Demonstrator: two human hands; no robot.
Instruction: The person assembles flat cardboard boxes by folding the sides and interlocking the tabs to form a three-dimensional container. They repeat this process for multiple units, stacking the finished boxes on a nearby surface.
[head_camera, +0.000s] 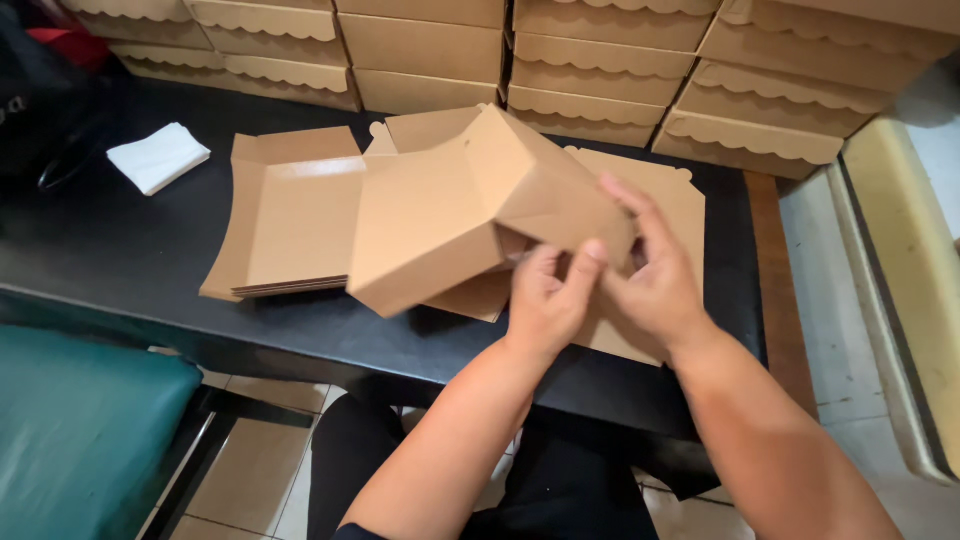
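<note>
I hold a half-folded brown cardboard box tilted above the black table. My left hand grips its near corner from below, with the thumb against a side flap. My right hand pinches the same corner from the right, fingers over the top panel. Beneath the box lies a stack of flat brown box blanks, and another flat blank sits under my right hand.
Stacks of finished brown boxes with scalloped lids line the back of the table. A folded white cloth lies at the left. A green padded seat stands at the lower left, and a tiled floor is below.
</note>
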